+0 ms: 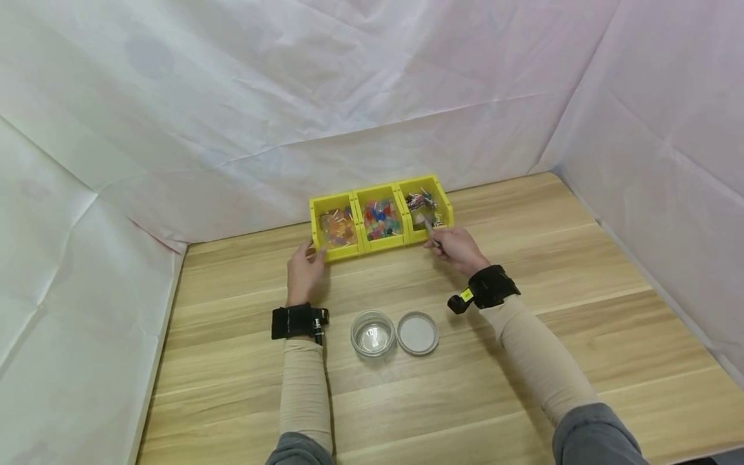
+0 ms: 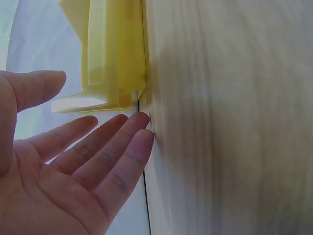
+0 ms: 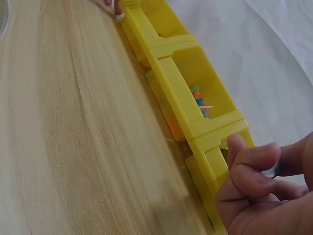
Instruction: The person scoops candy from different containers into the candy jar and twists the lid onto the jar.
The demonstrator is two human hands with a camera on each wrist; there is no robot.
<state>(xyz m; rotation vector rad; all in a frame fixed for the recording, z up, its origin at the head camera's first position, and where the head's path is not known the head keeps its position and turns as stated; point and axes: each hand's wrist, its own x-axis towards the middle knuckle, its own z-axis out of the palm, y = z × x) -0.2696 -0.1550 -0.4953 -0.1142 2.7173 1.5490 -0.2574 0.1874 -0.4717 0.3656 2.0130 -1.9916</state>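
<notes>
1. White sheeting [image 1: 325, 77]: hangs behind and at both sides.
2. Worktop [image 1: 232, 387]: wood-grain, carries everything.
3. Yellow plastic bins [image 1: 385, 244]: three in a row, side by side, at the worktop's back edge near the sheeting. Likely light, stiff, a bit slick; could slide if nudged. Best hold: end walls or front rim.
4. Left hand [image 1: 303, 271]: at the left bin's outer front corner, fingers mostly straight and a little apart, thumb held away. Grips nothing; contact with bin unclear.
5. Right hand [image 1: 459, 250]: in front of the right bin, fingers curled round a slim tool, thumb pressing.
6. Clear jar [image 1: 372, 338]: lid off, stands nearer the person. Probably rigid, smooth, slippery; maybe breakable if glass, material unclear. Take round the side wall.
7. Round lid [image 1: 418, 333]: lies flat just right of the jar. Looks light; pinch by the rim.
8. Tool [image 1: 429, 227]: pale end points into the right bin, exact kind unclear. Likely light, stiff; hold by the shank.
9. Small pieces [image 1: 380, 219]: multicoloured, some with white sticks, loose in all three bins. Too small to identify; probably very light, apt to roll or scatter. Sticks best for pinching.
</notes>
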